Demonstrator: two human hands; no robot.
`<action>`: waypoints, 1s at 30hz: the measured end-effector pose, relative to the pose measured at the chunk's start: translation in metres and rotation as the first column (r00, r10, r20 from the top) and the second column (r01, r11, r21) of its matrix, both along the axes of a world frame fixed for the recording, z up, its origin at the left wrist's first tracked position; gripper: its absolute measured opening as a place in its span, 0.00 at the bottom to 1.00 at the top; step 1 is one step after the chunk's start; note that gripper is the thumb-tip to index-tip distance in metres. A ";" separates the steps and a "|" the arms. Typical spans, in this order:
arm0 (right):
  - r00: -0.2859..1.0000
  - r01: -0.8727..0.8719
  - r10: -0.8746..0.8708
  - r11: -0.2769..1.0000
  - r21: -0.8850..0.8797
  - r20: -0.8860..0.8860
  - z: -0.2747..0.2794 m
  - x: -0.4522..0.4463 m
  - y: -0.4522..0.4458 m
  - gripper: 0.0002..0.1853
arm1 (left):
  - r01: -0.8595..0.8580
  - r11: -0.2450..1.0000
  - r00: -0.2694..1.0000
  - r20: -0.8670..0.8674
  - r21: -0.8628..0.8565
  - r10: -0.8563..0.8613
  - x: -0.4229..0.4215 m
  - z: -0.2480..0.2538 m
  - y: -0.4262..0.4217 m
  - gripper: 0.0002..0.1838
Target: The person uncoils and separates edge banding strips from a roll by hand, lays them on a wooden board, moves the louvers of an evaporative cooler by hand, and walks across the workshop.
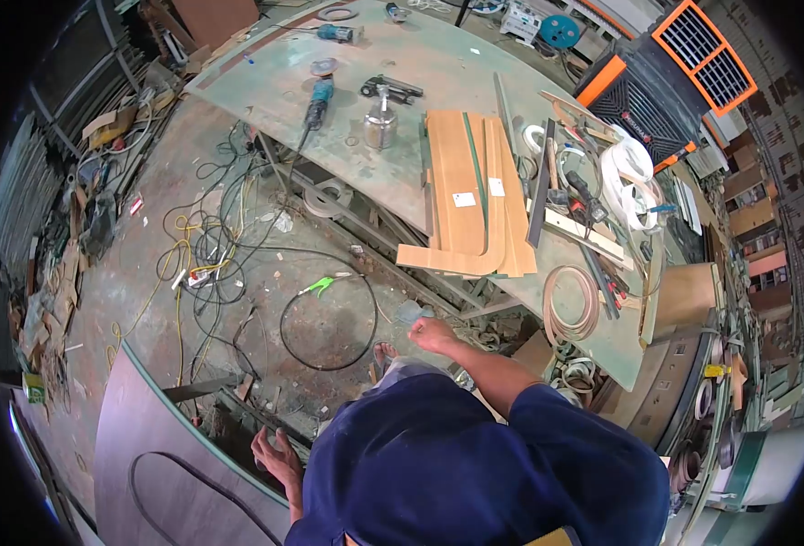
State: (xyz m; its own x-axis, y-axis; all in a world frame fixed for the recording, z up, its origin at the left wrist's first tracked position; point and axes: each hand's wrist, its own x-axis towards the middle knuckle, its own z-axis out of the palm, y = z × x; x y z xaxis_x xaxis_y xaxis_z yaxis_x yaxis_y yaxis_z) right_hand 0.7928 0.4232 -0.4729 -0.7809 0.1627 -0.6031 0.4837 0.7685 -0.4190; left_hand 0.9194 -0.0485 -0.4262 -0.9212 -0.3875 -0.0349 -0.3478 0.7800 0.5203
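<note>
My right hand (432, 335) is closed in front of my body, near the table's front edge. A small grey-blue piece (411, 312) shows at its fingers, too unclear to name. My left hand (276, 455) has its fingers apart and holds nothing; it is beside the edge of a wood-grain panel (175, 464). On the large table (275, 100) lie stacked wooden strips and an L-shaped piece (457, 182). Left of them stands a metal spray-gun cup (380, 126), with a blue power tool (320, 102) farther left.
Looped cables (211, 241) and a black hose with a green nozzle (322, 284) lie on the floor. Edging rolls (628, 164), a coil (570, 305) and a red-black tool (586, 196) are on the table's right side. Behind stands an orange-black cooler (648, 100).
</note>
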 end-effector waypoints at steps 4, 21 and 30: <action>0.995 0.096 -0.093 0.993 -0.066 0.044 0.008 -0.011 0.037 0.20 | -0.197 0.963 0.957 0.247 0.182 0.149 -0.010 -0.041 0.003 0.23; 0.466 0.660 -0.598 0.726 -0.194 -0.652 0.080 -0.001 0.130 0.16 | -0.442 0.647 0.860 0.499 0.621 0.108 -0.123 -0.078 -0.080 0.18; 0.272 0.730 -0.714 0.590 -0.345 -0.645 0.086 -0.202 0.305 0.15 | -0.409 0.643 0.878 0.470 0.647 0.085 -0.115 -0.034 -0.001 0.16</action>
State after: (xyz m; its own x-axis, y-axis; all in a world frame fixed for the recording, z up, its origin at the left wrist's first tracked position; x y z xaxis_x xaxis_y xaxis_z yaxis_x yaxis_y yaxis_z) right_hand 0.5905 0.7279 -0.3867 -0.4712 0.8812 0.0368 0.4301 0.2660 -0.8627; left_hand 0.8046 -0.0490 -0.4604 -0.6422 -0.3010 -0.7049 -0.7531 0.0766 0.6534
